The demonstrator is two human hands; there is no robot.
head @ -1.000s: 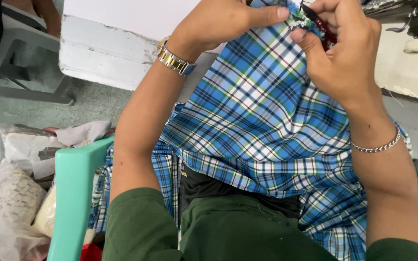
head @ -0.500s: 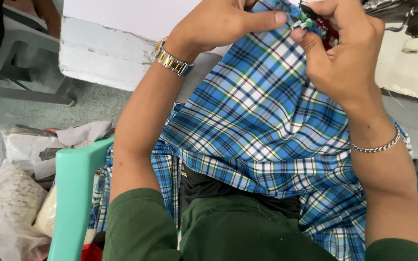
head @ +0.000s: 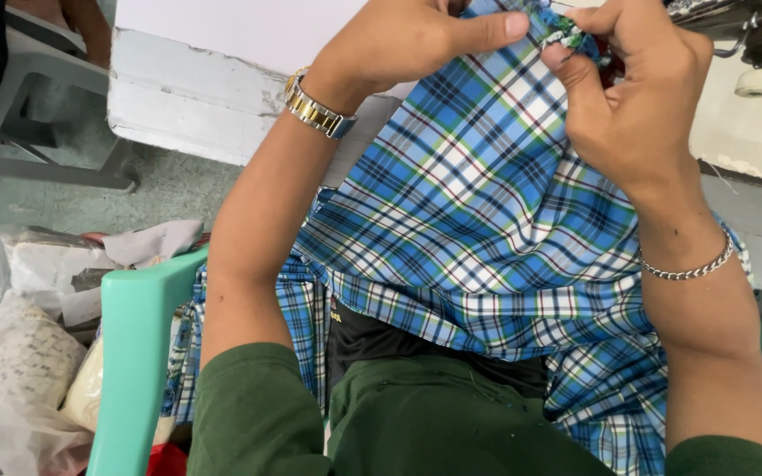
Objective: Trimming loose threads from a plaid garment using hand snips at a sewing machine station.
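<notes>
Left hand (head: 416,40), upper centre of frame: closed, thumb pressed along upper edge of blue plaid fabric (head: 478,229), fingers curled out of sight behind cloth. Gold-and-silver wristwatch (head: 315,110) on left wrist.

Right hand (head: 632,97), upper right of frame: fingertips (head: 556,55) pinched together on bunched top edge of same fabric, just beside left thumb. Small green-and-dark item visible at pinch point; kind not discernible. Silver chain bracelet (head: 685,264) on right wrist.

Fabric: held up at top centre, draped down through middle of frame over lap to lower right.

White surface (head: 222,62) behind hands, upper left, paint chipped along edge. Teal plastic chair (head: 138,353) arm at lower left. Bags and cloth bundles (head: 19,353) on floor at left edge.
</notes>
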